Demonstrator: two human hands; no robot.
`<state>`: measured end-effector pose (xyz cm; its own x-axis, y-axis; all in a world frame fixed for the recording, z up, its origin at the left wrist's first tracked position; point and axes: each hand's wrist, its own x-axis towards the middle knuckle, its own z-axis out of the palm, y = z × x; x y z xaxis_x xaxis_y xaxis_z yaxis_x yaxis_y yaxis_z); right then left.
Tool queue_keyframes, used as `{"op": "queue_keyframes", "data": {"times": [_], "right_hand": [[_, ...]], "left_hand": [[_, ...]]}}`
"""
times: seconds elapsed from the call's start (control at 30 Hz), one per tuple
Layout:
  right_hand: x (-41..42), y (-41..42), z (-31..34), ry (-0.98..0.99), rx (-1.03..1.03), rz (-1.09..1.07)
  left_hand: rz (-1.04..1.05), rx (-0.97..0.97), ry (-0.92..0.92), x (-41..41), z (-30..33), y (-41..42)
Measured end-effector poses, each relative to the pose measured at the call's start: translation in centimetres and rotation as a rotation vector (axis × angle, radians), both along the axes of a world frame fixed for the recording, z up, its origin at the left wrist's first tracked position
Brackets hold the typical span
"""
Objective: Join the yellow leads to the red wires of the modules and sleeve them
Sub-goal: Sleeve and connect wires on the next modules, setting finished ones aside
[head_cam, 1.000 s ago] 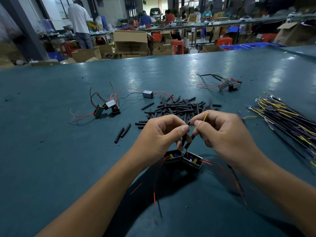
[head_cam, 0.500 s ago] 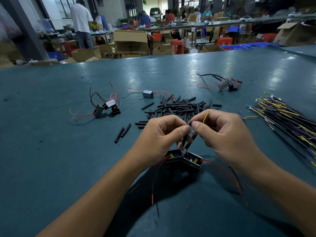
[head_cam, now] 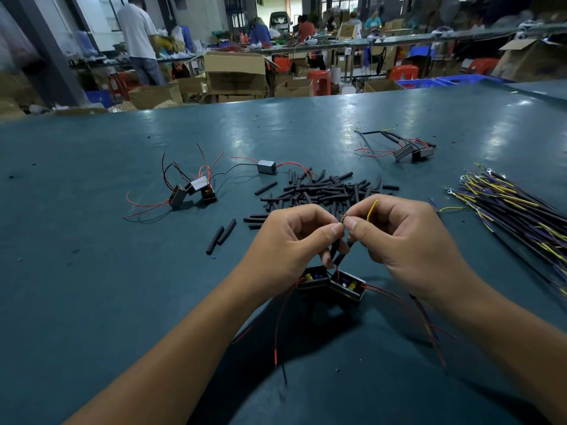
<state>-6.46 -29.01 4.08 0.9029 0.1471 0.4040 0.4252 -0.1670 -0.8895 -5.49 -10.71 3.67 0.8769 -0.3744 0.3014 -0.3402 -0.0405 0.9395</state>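
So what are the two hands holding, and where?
Left hand pinches a red wire's tip; right hand pinches the yellow lead near its bare end, where they meet.

Two hands (head_cam: 294,240) work at the near edge of the bench (head_cam: 92,286), with two modules (head_cam: 346,285) under them. Three modules (head_cam: 196,190) sit in a bunch toward the left edge. One grey module (head_cam: 266,166) lies alone. Two more (head_cam: 412,151) lie toward the far right corner. Two sleeves (head_cam: 222,234) lie apart from the big heap (head_cam: 325,191), which has too many to count.
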Motion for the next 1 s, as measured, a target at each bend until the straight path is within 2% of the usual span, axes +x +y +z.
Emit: {"op": "queue_keyframes", "data": {"times": [0.07,0.17,0.23,0.3,0.53,0.73,0.9,1.0], "right_hand": [[-0.1,0.0,0.1,-0.022,-0.026,-0.008],[-0.4,0.0,0.4,-0.086,-0.126,-0.037],[-0.7,0.0,0.6,-0.142,-0.194,-0.043],[-1.0,0.0,0.8,-0.183,-0.244,-0.044],[-1.5,0.0,1.2,-0.223,-0.301,-0.064],[-1.9,0.3,1.7,-0.309,-0.37,-0.09],[-1.8,0.2,1.7,-0.307,-0.368,-0.077],[-1.6,0.0,1.5,-0.251,-0.329,-0.063]], "left_hand": [[0.078,0.069,-0.075,-0.2,0.3,0.0],[0.245,0.264,-0.343,-0.6,1.1,0.1],[0.271,0.36,-0.51,-0.9,1.9,0.1],[0.278,0.428,-0.597,-1.1,2.4,0.2],[0.279,0.539,-0.628,-1.5,3.6,0.5],[0.249,0.467,-0.383,-1.9,3.9,0.3],[0.265,0.595,-0.557,-1.9,4.0,0.4],[0.132,0.566,-0.435,-1.2,3.5,1.2]]}}
